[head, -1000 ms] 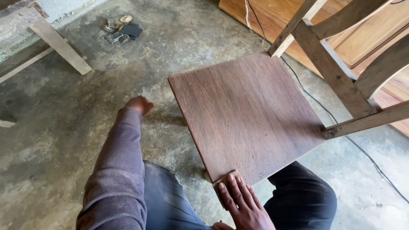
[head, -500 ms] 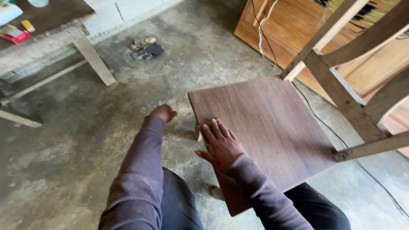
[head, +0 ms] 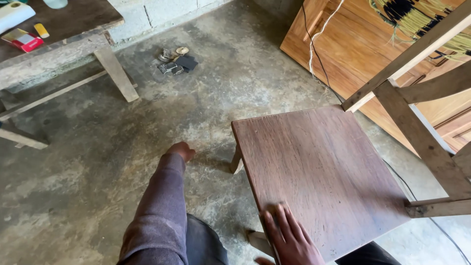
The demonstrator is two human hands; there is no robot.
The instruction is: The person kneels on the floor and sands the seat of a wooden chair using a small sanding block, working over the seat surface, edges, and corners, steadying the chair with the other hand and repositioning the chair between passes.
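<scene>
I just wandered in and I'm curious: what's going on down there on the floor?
A person is crouched over a small wooden stool on a concrete floor. The right hand lies flat on the near corner of the stool's brown seat. The left hand, at the end of a purple sleeve, reaches out to the floor beside the stool and holds nothing that I can see. A rough wooden bench stands off to the left, and a few small bits of hardware lie on the floor.

bench (head: 59,46): sitting far left of the hands, carrying small coloured items
hardware bits (head: 175,61): lying on concrete floor (head: 88,172), well ahead of them
cable (head: 314,44): hanging against wooden door panel (head: 363,44), ahead right
</scene>
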